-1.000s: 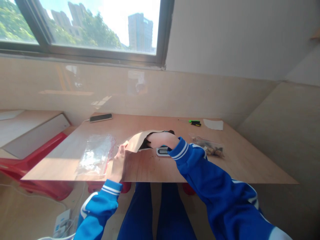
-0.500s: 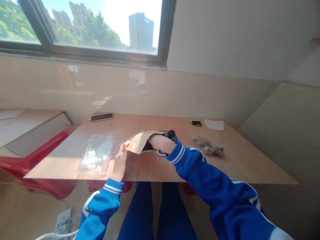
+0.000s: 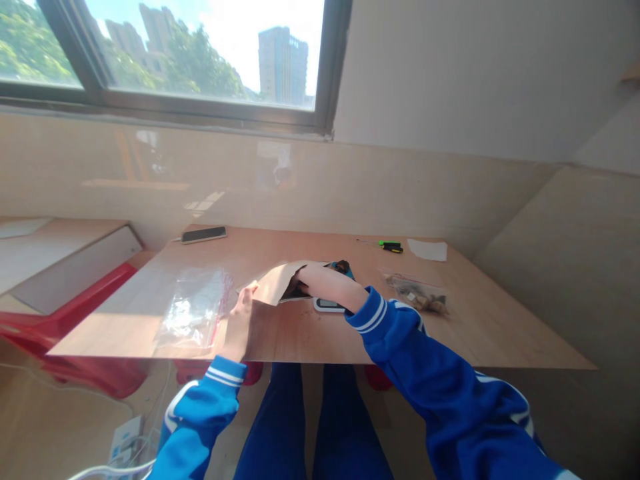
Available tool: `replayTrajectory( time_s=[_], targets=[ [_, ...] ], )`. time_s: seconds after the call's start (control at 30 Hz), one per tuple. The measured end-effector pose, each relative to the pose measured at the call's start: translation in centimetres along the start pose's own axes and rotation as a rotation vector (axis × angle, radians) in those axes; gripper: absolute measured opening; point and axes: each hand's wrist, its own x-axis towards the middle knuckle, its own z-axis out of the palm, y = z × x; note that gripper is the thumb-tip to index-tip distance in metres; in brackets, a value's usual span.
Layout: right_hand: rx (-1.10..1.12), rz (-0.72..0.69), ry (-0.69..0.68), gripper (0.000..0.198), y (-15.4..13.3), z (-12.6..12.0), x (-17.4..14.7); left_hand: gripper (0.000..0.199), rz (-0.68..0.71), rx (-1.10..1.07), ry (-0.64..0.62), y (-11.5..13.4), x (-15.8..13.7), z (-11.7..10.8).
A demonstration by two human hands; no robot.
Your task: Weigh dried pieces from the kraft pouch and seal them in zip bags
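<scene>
My left hand (image 3: 245, 298) is closed on the near left edge of a tan paper bag (image 3: 274, 285), holding it up off the table. My right hand (image 3: 303, 276) reaches leftward into the bag's dark opening. Its fingers are hidden inside, so whether they hold anything does not show. Under my right wrist lies a small white digital scale (image 3: 327, 305), only partly visible. Just behind that wrist, a dark brown lump (image 3: 343, 266) rests beside something blue.
Clear zip bags (image 3: 193, 310) lie left of my left hand. To the right is a zip bag of brown pieces (image 3: 423, 297). Farther back are a phone (image 3: 204, 235), screwdrivers with green and black handles (image 3: 391, 245), and white paper (image 3: 427, 250). Red stools stand below.
My right forearm and sleeve have shifted slightly right, uncovering more of the scale. My left hand stays on the bag's edge.
</scene>
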Motion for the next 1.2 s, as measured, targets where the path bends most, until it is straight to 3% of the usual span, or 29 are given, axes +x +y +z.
replayTrajectory(
  time_s=[0.2,0.43,0.57,0.83,0.93,1.03,1.2],
  targets=[
    [0.183,0.013,0.087,0.033,-0.4,-2.0,-0.9,0.039,-0.007,-0.021,0.001,-0.9,0.7,0.5],
    [0.462,0.024,0.325,0.022,0.4,-4.5,-3.1,0.038,0.003,-0.047,0.018,-1.3,1.0,0.7],
    [0.656,0.13,0.499,0.016,2.2,-5.0,-4.6,0.038,0.004,-0.056,0.018,-1.3,0.9,0.4],
    [0.676,0.303,0.67,0.016,7.3,-0.2,-5.6,0.039,-0.053,-0.078,0.045,-1.0,1.4,0.1],
    [0.579,0.391,0.552,0.015,8.8,2.3,-5.6,0.038,-0.071,-0.069,0.052,-1.2,1.6,0.4],
    [0.331,0.516,0.414,0.018,9.8,4.6,-4.8,0.04,-0.083,-0.057,0.051,-1.4,1.5,0.4],
    [0.144,0.578,0.352,0.02,9.8,6.9,-2.6,0.041,-0.077,-0.051,0.046,-1.6,1.4,0.3]
  ],
)
